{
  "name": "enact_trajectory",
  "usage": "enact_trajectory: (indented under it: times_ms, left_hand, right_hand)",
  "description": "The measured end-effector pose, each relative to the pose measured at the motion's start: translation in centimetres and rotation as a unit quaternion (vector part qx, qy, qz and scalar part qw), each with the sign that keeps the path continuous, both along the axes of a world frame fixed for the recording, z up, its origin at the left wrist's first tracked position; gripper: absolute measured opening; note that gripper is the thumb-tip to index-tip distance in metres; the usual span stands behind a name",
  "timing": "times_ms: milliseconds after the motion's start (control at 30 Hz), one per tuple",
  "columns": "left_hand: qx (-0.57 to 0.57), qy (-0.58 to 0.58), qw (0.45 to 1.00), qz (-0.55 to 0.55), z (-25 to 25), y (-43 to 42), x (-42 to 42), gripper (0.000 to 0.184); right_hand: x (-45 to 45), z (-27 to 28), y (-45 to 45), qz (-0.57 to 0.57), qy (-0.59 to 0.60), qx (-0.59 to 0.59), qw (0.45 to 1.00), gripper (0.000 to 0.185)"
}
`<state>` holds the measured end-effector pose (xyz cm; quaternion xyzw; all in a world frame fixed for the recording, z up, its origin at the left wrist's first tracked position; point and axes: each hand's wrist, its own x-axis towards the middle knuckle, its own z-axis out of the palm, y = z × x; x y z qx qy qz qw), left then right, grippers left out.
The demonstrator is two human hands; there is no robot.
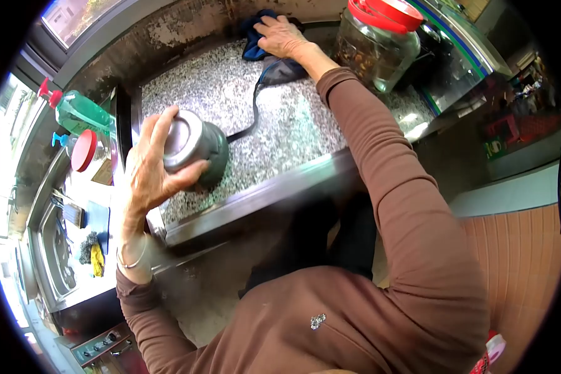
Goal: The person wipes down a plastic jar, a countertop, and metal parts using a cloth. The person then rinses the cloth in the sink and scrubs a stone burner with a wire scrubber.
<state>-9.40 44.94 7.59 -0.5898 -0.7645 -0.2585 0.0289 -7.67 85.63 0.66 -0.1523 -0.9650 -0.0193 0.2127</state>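
- From my remote seat, the speckled granite countertop fills the middle of my view, probably serving as the work surface because it is flat and broad.
- The glass jar with a red lid stands toward the right, near the wall; I judge it is set there to leave the middle free.
- The silver-topped container sits by the slab's left end, its body dark. My left hand seems to steady it; I can't tell whether it is tilted.
- The dark blue cloth lies bunched along the back edge, under my right hand, perhaps kept there by pressure.
- A black cord curves from the container toward the cloth.
- Left fingers: spread wide, grasping the container, thumb on the near side, the others over the far rim.
- Right fingers: slightly parted and bent, touching the cloth; whether they pinch it, I can't tell.
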Motion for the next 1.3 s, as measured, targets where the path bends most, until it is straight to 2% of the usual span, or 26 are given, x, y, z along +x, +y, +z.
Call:
enact_trajectory:
  times_ms: [33,67,100,167,200,233,333,367,533,567,600,667,700,767,833,900,933,967,1033,1100,1133,1233,1300]
  left_hand:
    - [0.003,0.003,1.000,0.000,0.0,0.0,0.0,0.086]
    - [0.000,0.009,1.000,0.000,0.0,-0.1,-0.1,0.085]
    - [-0.005,0.001,1.000,0.005,0.1,-0.1,0.0,0.084]
    - [-0.002,0.000,1.000,0.006,-0.4,-0.1,-0.5,0.083]
    - [0.003,0.007,1.000,0.004,-0.5,-0.1,-0.5,0.083]
    - [0.009,0.007,1.000,-0.004,-0.6,-0.2,-0.7,0.082]
    - [0.008,0.014,1.000,-0.009,-0.7,-0.2,-0.6,0.081]
    - [0.010,0.032,0.999,-0.015,-0.9,-0.1,-1.1,0.089]
    - [0.027,0.054,0.998,-0.017,-1.7,-0.2,-1.5,0.088]
    - [0.028,0.057,0.998,-0.014,-1.7,-0.2,-1.4,0.088]
    - [0.035,0.071,0.997,-0.014,-2.2,-0.1,-1.9,0.088]
    - [0.043,0.071,0.996,-0.018,-2.9,0.2,-2.3,0.089]
    - [0.046,0.071,0.996,-0.015,-3.0,0.0,-2.5,0.089]
    - [0.023,0.052,0.998,-0.013,-2.6,-0.2,-2.5,0.093]
    - [0.028,0.075,0.996,-0.035,-3.5,-0.1,-3.9,0.090]
    - [0.018,0.059,0.996,-0.060,-3.3,-0.3,-4.3,0.092]
    - [-0.100,0.014,0.995,0.009,0.9,-1.0,-0.2,0.102]
    - [-0.098,-0.036,0.995,-0.002,1.1,-1.2,-0.5,0.102]
    - [-0.028,0.015,0.998,-0.056,-0.5,-1.7,-2.8,0.082]
    - [0.043,0.068,0.990,-0.113,-3.3,-2.4,-4.8,0.063]
    - [0.098,-0.089,0.976,-0.174,-4.8,-4.2,-5.2,0.054]
    - [0.098,-0.136,0.972,-0.166,-2.3,-6.1,-1.5,0.053]
    - [0.032,-0.104,0.985,-0.135,-0.8,-3.6,-2.8,0.076]
  right_hand:
    - [1.4,0.9,-0.1,0.007,-0.045,-0.043,0.998,0.050]
    - [2.2,-0.1,0.0,-0.013,0.025,0.001,1.000,0.043]
    - [1.7,-2.4,3.6,0.041,-0.041,0.176,0.983,0.045]
    - [4.5,-2.3,2.8,-0.038,-0.057,0.042,0.997,0.042]
    - [6.1,-2.4,2.0,-0.058,-0.003,-0.041,0.997,0.038]
    - [7.7,-2.2,1.1,-0.043,0.019,-0.034,0.998,0.032]
    - [12.6,-2.0,-1.7,0.048,-0.027,0.172,0.984,0.021]
    - [14.0,-2.0,-2.5,0.053,-0.023,0.183,0.981,0.020]
    - [20.7,-1.7,-6.2,0.105,0.009,0.238,0.966,0.019]
    - [22.2,-1.5,-6.5,0.104,-0.031,0.210,0.972,0.013]
    - [23.3,-1.9,-7.0,0.088,0.018,0.124,0.988,0.011]
    - [25.6,-2.0,-8.1,0.061,0.074,-0.023,0.995,0.022]
    - [26.4,-1.9,-9.2,0.049,0.135,-0.027,0.989,0.016]
    - [27.6,-4.5,-8.6,-0.007,0.076,0.023,0.997,0.041]
    - [29.8,-3.6,-11.8,0.036,0.077,0.241,0.967,0.033]
    - [30.4,-3.8,-16.4,-0.088,0.184,0.100,0.974,0.029]
    - [30.7,-4.2,-17.3,-0.090,0.213,0.117,0.966,0.029]
    - [30.8,-4.2,-18.5,-0.101,0.206,0.121,0.966,0.030]
    - [30.9,-4.2,-20.8,-0.124,0.192,0.126,0.965,0.033]
    - [30.6,-3.8,-22.2,-0.125,0.158,0.160,0.966,0.037]
    - [30.2,-3.6,-22.7,-0.104,0.154,0.171,0.968,0.037]
    - [28.2,-3.0,-25.5,-0.038,0.145,0.161,0.976,0.037]
    - [26.1,-2.3,-28.1,0.031,0.144,0.199,0.969,0.033]
